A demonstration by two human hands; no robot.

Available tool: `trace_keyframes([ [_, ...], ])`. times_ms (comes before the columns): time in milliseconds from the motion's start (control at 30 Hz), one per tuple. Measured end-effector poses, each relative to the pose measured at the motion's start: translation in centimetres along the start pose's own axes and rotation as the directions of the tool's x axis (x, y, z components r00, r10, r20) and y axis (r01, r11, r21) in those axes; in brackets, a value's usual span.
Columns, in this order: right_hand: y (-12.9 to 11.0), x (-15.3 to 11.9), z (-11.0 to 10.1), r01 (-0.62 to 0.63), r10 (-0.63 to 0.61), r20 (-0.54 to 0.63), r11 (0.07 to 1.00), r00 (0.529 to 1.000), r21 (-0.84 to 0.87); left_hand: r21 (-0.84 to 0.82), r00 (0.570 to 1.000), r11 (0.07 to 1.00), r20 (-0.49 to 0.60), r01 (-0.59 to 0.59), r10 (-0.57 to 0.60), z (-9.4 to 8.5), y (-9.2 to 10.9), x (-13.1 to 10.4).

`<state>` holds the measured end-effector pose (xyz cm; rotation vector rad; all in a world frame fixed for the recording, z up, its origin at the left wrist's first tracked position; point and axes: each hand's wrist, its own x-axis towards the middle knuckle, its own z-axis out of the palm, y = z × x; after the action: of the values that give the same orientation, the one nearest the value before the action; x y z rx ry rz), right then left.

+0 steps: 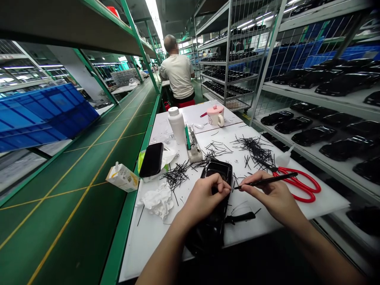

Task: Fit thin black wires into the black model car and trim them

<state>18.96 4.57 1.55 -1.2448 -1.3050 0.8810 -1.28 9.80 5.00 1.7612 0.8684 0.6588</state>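
My right hand point(271, 194) holds a slim black pen-like tool point(271, 179) between thumb and fingers, its thin tip pointing left. That tip meets the pinched fingertips of my left hand point(209, 194); whatever small thing they grip is too small to make out. Beneath my left hand lies a glossy black model car point(208, 229), partly covered by the hand and wrist. Just right of the car, a black-handled tool point(242, 217) rests on the white tabletop. Red-handled scissors point(299, 184) lie beyond my right hand, near loose thin black strips point(255, 148).
Left of the table runs a green conveyor point(97, 158), with a drink carton point(123, 177) at its edge. A phone point(152, 159), crumpled tissue point(157, 200), white bottle point(176, 124) and lidded mug point(215, 115) stand around. Racks of black model cars point(308, 130) line the right. A person point(178, 75) sits ahead.
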Motion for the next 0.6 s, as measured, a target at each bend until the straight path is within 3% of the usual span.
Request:
trace_keyframes([
  [200, 0.2, 0.4, -0.4, -0.023, 0.02, 0.045, 0.997, 0.999, 0.072, -0.023, 1.0, 1.0, 0.016, 0.001, 0.0, -0.2, 0.3, 0.0],
  [433, 2.0, 0.4, -0.4, 0.001, -0.018, 0.33, 0.999, 0.944, 0.053, -0.316, 0.972, 0.948, -0.233, -0.042, -0.034, -0.3, 0.3, 0.4],
  [600, 2.0, 0.6, 0.2, 0.009, -0.031, 0.377, 0.998, 0.926, 0.061, -0.317, 0.967, 0.948, -0.248, -0.021, -0.062, 0.0, -0.1, 0.7],
])
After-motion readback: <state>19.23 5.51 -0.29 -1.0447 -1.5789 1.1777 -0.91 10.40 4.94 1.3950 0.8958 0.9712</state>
